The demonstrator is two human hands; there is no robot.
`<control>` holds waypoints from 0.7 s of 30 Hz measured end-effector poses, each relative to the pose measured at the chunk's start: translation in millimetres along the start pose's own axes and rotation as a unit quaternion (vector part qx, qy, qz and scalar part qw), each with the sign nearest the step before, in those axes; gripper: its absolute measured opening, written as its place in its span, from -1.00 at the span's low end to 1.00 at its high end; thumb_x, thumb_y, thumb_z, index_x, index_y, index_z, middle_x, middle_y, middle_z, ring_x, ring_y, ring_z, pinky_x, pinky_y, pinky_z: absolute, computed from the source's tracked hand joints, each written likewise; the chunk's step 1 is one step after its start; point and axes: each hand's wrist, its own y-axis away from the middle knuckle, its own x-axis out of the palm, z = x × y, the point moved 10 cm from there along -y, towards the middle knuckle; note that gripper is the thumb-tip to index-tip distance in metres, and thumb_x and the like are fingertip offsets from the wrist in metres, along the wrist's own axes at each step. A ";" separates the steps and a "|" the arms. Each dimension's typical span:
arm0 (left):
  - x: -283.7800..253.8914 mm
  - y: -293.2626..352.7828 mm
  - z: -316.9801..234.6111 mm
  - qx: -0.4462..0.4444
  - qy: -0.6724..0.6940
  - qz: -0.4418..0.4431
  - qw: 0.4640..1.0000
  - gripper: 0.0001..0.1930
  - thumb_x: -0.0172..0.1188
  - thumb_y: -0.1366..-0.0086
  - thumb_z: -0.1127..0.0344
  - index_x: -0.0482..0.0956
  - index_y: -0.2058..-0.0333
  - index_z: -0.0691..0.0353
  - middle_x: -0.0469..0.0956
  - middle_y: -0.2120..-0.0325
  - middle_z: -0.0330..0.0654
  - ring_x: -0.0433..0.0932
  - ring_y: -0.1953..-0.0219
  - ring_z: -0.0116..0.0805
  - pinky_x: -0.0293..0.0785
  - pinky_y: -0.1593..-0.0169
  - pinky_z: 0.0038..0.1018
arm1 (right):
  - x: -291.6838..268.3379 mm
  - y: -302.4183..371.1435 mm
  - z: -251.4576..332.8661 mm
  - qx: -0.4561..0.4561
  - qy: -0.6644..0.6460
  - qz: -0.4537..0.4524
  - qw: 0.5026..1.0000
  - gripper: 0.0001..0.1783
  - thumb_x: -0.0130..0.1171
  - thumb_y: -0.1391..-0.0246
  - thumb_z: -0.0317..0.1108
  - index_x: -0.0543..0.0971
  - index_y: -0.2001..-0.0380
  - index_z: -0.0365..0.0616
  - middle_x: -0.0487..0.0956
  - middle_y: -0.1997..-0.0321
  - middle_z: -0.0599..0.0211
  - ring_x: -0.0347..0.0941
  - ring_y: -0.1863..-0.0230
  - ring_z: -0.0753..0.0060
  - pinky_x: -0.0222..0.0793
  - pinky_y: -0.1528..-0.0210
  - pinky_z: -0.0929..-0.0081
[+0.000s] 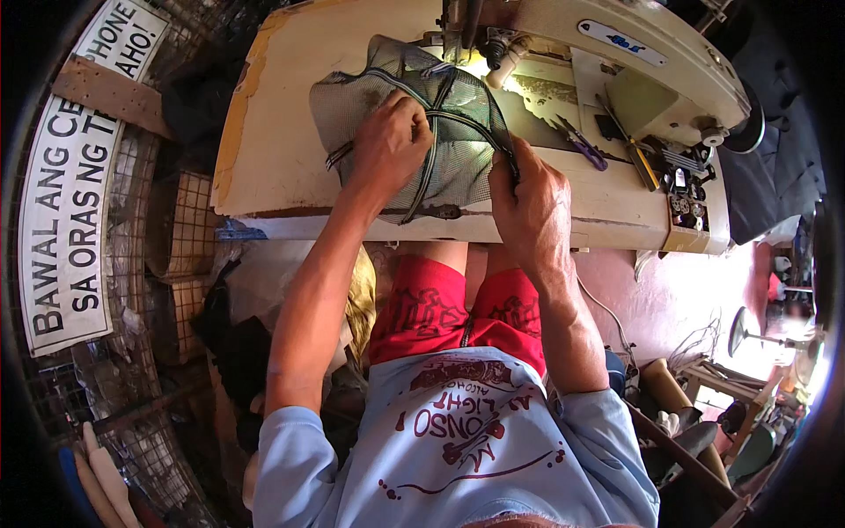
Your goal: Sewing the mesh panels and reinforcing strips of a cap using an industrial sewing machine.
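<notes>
A piece of dark mesh fabric, edged and crossed by black binding strips with pale stripes, lies on the sewing table under the needle area of a sewing machine. My left hand rests on top of it with the fingers curled in, pinching the mesh beside a strip. At the mesh's right edge, my right hand grips the bound border between thumb and fingers. The machine's lamp lights the cloth's far side. The left fingertips are partly hidden by the hand itself.
Right of the mesh lie purple-handled thread snips and a screwdriver with a yellow and black handle. Bobbins sit in a holder at the table's right corner. The worn table edge runs just before my lap. Wire grid stands left.
</notes>
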 end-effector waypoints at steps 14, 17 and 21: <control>-12.4 4.6 -18.6 0.042 -0.177 -0.129 0.975 -0.77 0.20 -0.30 0.36 0.65 0.11 0.26 0.61 0.16 -0.02 0.64 0.24 -0.03 0.57 0.07 -0.20 | 1.1 1.2 -1.5 -0.004 -0.003 0.007 1.000 -0.69 0.08 -0.22 -0.39 0.55 0.00 -0.25 0.65 0.30 -0.06 0.60 0.32 -0.16 0.50 0.26 0.02; 2.5 -4.6 -11.7 0.021 -0.190 -0.072 0.979 -0.83 0.21 -0.29 0.35 0.66 0.18 0.22 0.61 0.26 -0.12 0.65 0.32 -0.02 0.60 0.22 -0.20 | 1.4 3.7 6.0 -0.036 -0.007 -0.004 0.999 -0.69 0.09 -0.22 -0.38 0.55 0.00 -0.25 0.65 0.30 -0.05 0.60 0.31 -0.15 0.50 0.26 0.02; 11.0 -7.5 -17.4 0.061 -0.213 -0.062 0.973 -0.91 0.25 -0.25 0.37 0.63 0.27 0.18 0.56 0.36 -0.20 0.65 0.39 -0.03 0.59 0.36 -0.20 | 2.9 3.9 4.4 -0.029 -0.008 0.010 0.999 -0.68 0.09 -0.22 -0.36 0.55 0.00 -0.26 0.65 0.30 -0.06 0.60 0.30 -0.16 0.50 0.25 0.02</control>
